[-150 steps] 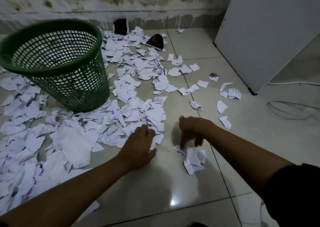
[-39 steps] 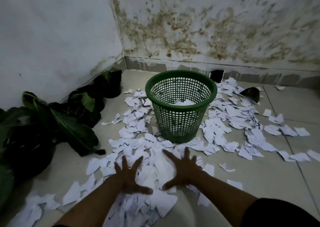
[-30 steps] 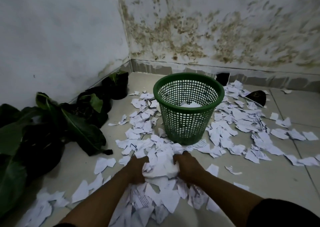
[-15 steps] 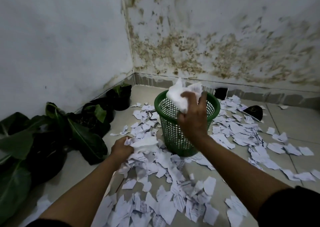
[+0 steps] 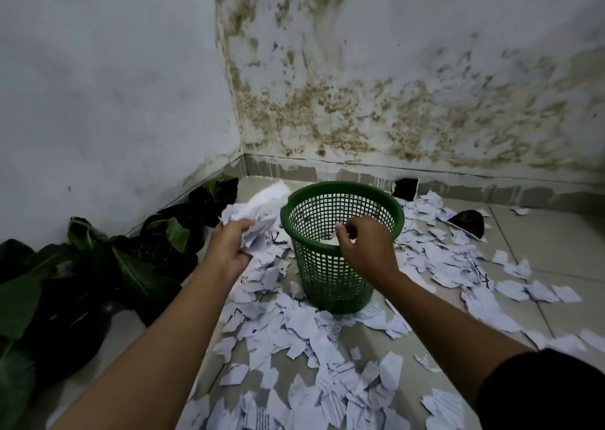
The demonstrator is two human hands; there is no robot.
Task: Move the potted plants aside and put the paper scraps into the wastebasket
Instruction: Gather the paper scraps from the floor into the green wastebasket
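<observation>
A green mesh wastebasket (image 5: 327, 282) stands on the tiled floor near the room's corner, with white paper inside it. My left hand (image 5: 229, 249) grips a bunch of paper scraps (image 5: 258, 213), raised just left of the basket's rim. My right hand (image 5: 363, 249) hangs over the front rim with its fingers curled. A small white bit shows at its fingertips, and I cannot tell whether it is pinched. Loose paper scraps (image 5: 294, 347) cover the floor around the basket. Potted plants (image 5: 82, 282) in black pots stand along the left wall.
Stained walls meet in the corner behind the basket. More scraps (image 5: 458, 259) lie to its right. A dark flat object (image 5: 468, 221) lies among them, and a black gap (image 5: 406, 187) shows in the skirting. Bare tile lies at the far right.
My right hand has let its wad fall into the basket and dropped to the rim. My left hand has lifted its bunch of scraps from the floor up beside the basket.
</observation>
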